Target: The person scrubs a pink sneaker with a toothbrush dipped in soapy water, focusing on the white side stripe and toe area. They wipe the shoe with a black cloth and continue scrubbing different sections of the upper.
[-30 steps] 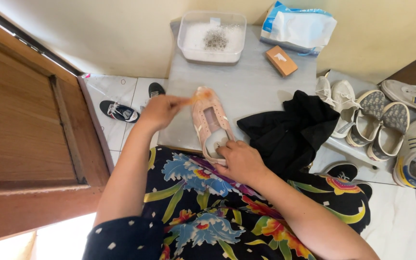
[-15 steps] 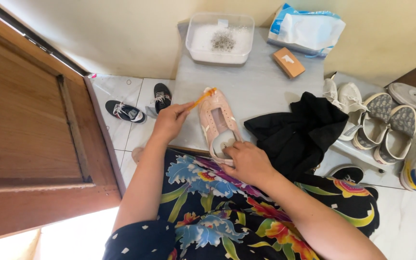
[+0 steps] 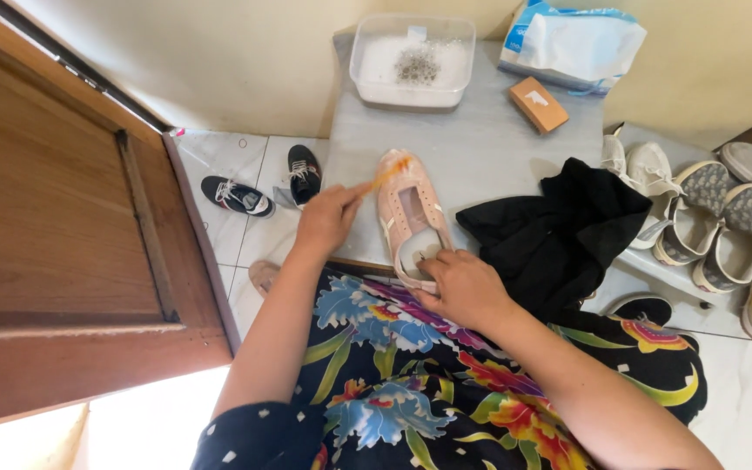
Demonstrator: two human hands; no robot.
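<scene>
Counted: one pink shoe (image 3: 409, 218), one orange brush (image 3: 386, 177), one tub (image 3: 409, 63), one black cloth (image 3: 559, 231), two black sneakers (image 3: 237, 196) (on the floor).

I see 2 packages at the far end of the worktop (image 3: 480, 148): a soft white and blue pouch (image 3: 573, 45) at the far right corner, and a small orange box (image 3: 538, 104) just in front of it.
</scene>
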